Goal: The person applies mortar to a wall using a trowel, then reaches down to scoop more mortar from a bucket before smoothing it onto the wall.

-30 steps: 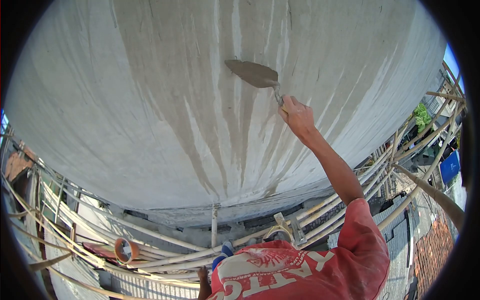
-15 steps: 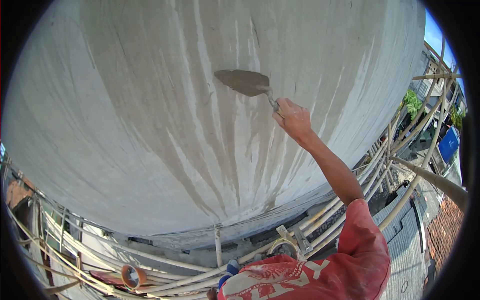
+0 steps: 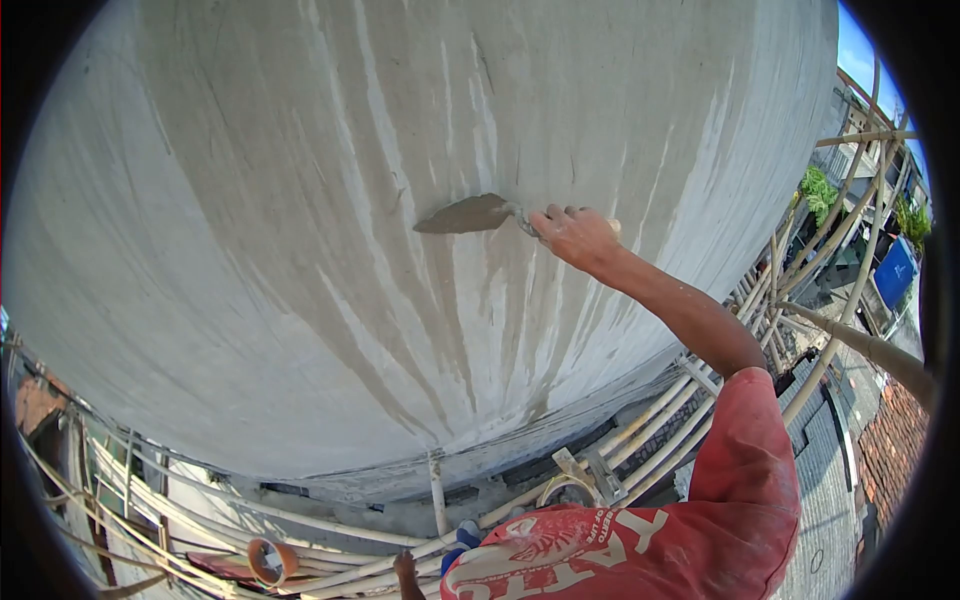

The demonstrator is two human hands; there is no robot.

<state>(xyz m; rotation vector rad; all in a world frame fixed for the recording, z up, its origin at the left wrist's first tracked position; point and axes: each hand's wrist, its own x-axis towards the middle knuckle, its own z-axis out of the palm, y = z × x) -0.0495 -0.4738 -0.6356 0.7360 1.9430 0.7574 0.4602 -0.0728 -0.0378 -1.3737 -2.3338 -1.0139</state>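
My right hand [image 3: 578, 240] is closed around the handle of a pointed trowel [image 3: 463, 215]. The blade points left and lies against, or very near, a big grey plastered wall [image 3: 300, 150]; exact contact is hard to judge. Dark damp streaks and paler lines run down the plaster around the blade. A bit of the handle's pale end shows past my fist. Low in the view, my left hand [image 3: 405, 566] appears small beside the red shirt, near the bamboo poles [image 3: 360, 577]. Its fingers are too small to make out.
Bamboo scaffold poles [image 3: 840, 340] cross at the right and curve along the wall's foot. An orange bucket [image 3: 270, 562] stands at lower left. A container [image 3: 568, 490] with flat tools beside it rests on the poles. Tiled roofs [image 3: 895, 450] lie far below.
My right hand has brought the trowel down the wall, and the blade now tilts with its tip lower. My left hand shows more at the bottom. The view has shifted slightly.
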